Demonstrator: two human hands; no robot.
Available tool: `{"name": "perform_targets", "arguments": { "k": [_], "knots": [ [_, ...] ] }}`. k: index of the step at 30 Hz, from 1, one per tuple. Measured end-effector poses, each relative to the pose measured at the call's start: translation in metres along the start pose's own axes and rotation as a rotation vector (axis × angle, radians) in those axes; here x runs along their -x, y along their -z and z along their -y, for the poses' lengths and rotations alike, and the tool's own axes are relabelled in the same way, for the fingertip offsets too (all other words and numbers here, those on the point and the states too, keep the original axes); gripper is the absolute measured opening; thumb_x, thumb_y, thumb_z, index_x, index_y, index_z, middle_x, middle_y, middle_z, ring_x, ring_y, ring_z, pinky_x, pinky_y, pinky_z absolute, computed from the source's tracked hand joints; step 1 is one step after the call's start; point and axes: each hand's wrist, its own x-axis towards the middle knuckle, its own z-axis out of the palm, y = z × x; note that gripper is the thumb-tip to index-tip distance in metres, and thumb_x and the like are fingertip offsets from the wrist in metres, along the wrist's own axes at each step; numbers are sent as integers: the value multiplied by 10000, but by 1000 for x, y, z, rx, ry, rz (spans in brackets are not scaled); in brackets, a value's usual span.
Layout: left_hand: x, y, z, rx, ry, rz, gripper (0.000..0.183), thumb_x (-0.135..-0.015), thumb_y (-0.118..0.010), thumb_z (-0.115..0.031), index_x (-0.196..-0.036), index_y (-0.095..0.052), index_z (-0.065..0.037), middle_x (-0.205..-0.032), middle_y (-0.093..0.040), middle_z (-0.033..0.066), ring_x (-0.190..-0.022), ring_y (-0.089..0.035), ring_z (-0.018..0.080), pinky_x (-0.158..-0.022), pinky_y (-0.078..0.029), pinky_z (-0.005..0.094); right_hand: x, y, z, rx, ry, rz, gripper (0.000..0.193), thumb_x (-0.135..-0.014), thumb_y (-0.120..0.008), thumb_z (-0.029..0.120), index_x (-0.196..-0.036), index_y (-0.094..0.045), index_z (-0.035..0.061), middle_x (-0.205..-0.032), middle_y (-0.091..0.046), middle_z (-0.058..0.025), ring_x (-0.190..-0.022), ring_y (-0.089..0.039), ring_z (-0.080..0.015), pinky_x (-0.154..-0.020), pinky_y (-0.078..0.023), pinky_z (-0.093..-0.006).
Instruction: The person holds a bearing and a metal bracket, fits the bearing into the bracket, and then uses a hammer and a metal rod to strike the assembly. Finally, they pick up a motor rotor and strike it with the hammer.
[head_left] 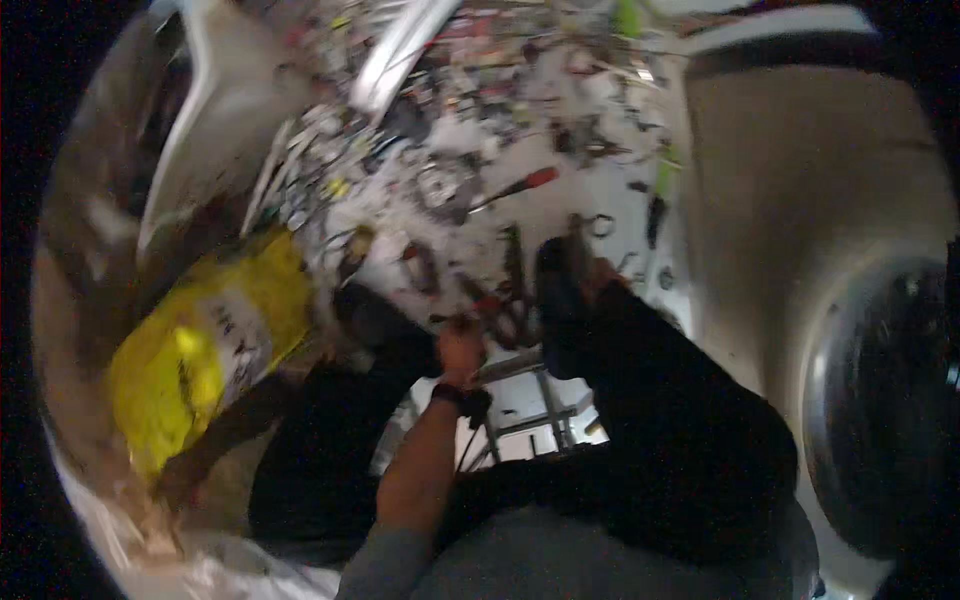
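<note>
My left hand point(460, 350), with a dark watch point(462, 400) on its wrist, reaches down between my legs to the littered floor. Its fingers look curled together, but blur hides what they hold, if anything. Just to its right lie red-handled pliers point(508, 328), with another red-handled tool point(420, 268) a little farther off. A screwdriver with a red and black handle point(528, 183) rests beyond them, beside a round metal part point(440, 185). My right hand does not show.
My black-trousered legs point(680, 380) and dark shoes point(372, 318) frame the spot. A yellow bag point(205, 350) with a white label lies at left. Small parts and scraps point(480, 85) cover the far floor. A pale curved panel point(800, 170) and a dark round object point(885, 400) stand right.
</note>
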Motion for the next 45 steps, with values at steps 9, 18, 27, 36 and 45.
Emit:
{"name": "perform_targets", "arguments": {
  "k": [9,18,27,36,45],
  "knots": [
    [-13,29,-12,563,296,-74,332,-785,-737,-319,-933,-711,-22,-881,-726,168,-790,-697,362,-743,-542,457,26,41,17,-393,66,6,525,-894,-611,522,-1188,-582,89,-1030,-699,-211,-1013,-662,-432,-849,-520,-519],
    [-24,60,-46,1087,565,224,389,-872,-692,-334,-913,-694,54,-745,-698,147,-638,-669,234,-614,-531,407,53,91,29,-802,85,116,379,-1029,-463,378,-1192,-619,74,-1093,-672,-135,-1050,-619,-300,-952,-457,-408],
    [-18,31,-49,922,388,-18,435,-854,-709,-433,-898,-719,-1,-771,-711,120,-707,-685,303,-682,-510,452,51,79,31,-810,92,231,253,-1039,-488,231,-1122,-659,64,-1116,-660,-58,-1045,-592,-177,-973,-452,-348],
    [-22,84,-62,1122,747,313,510,-857,-721,-455,-1087,-696,-2,-848,-729,113,-774,-682,214,-698,-507,378,56,65,38,-542,170,62,282,-978,-557,361,-977,-625,87,-899,-663,-136,-824,-646,-340,-760,-505,-406],
    [-15,64,-47,823,260,-79,554,-882,-635,-569,-1064,-712,-51,-945,-736,179,-861,-697,374,-791,-525,481,28,25,52,-789,739,54,319,-970,-577,293,-1175,-636,55,-1098,-669,-183,-1111,-626,-345,-931,-514,-415]
  ]
}}
